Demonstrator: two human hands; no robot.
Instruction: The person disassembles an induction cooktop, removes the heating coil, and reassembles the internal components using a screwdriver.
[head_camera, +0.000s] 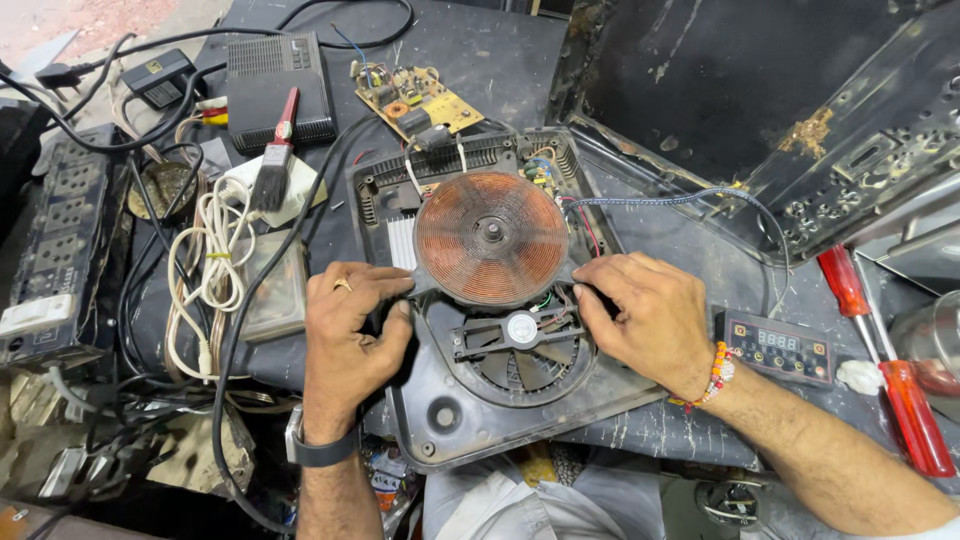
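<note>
Left hand (350, 335): fingers curled on the copper coil's (491, 238) lower left rim, gripping it.
Right hand (645, 318): fingers bent on the coil's lower right rim; fingertips hidden, so the hold is unclear.
Coil: flat, round, face up, centred in the opened cooker base (440, 440).
Fan (520, 350): just below the coil, partly covered by it.
Circuit board (418, 100): above the coil, wired to it.
Control panel (780, 348): right of the coil, beyond the right wrist.
Red screwdrivers (890, 365): far right; tips cut off.
Brush (275, 150): upper left of the coil, among cables.
</note>
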